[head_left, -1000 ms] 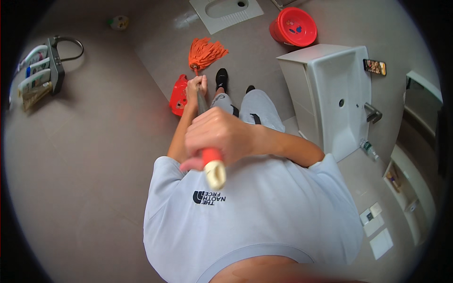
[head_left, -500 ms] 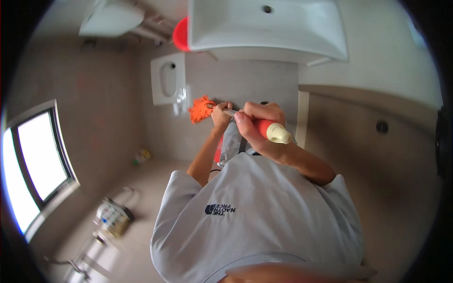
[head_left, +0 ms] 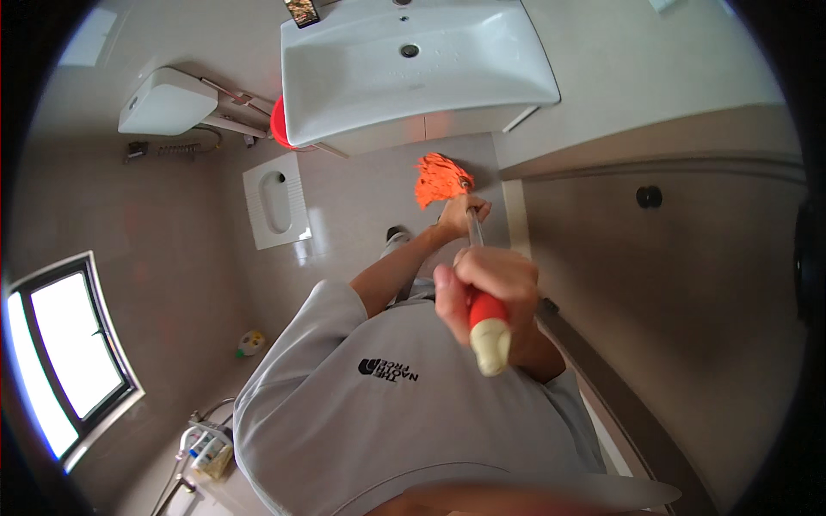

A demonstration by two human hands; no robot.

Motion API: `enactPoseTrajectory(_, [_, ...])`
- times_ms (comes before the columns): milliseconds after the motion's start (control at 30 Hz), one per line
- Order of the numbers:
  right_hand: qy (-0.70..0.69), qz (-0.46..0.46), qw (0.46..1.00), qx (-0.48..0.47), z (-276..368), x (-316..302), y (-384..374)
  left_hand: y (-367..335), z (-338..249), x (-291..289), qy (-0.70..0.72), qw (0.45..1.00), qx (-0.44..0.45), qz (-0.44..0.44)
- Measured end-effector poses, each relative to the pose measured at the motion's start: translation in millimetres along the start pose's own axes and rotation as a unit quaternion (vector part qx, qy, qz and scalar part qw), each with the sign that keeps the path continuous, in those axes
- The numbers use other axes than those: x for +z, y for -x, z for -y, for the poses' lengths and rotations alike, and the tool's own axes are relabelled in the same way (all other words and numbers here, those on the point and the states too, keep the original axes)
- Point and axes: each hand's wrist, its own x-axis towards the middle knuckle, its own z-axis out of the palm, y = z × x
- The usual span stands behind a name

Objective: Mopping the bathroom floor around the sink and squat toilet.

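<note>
A mop [head_left: 476, 230] was held in both hands, its pole slanted down and away from the body. The pole was gripped low by the left hand [head_left: 463, 214], just beside the orange mop head [head_left: 440, 179]; grip clamped around it. The red handle [head_left: 487, 311] was gripped by the right hand [head_left: 497, 279], grip likewise clamped, with the cream cap [head_left: 491, 348] left poking out toward the chest. The mop head was positioned over the floor [head_left: 348, 193], in front of the cabinet [head_left: 391, 132]; contact could not be told. Above the cabinet, a white sink [head_left: 361, 73] was mounted, a phone [head_left: 302, 12] laid at its back left corner. A red bucket [head_left: 278, 125] was partly hidden by the sink's left side. A squat toilet [head_left: 277, 202] was set into the floor, left of the mop head. Far left, a window [head_left: 77, 340] was seen.
</note>
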Motion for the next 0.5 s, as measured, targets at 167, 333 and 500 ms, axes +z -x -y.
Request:
enactPoseTrajectory(167, [-0.046, 0.109, 0.991, -0.068, 22.9, 70.2, -17.1, 13.3, 12.1, -44.3, 0.054, 0.998, 0.026, -0.022])
enactPoseTrajectory(333, [-0.092, 0.253, 0.96, -0.079, 36.8, 157.4, -25.1, 79.6, 60.1, -127.2, 0.143, 0.985, -0.086, -0.044])
enactPoseTrajectory(500, [-0.147, 0.377, 0.909, -0.1, 42.6, 237.7, -21.7, 163.0, 123.9, -191.3, 0.069, 0.973, -0.133, -0.178])
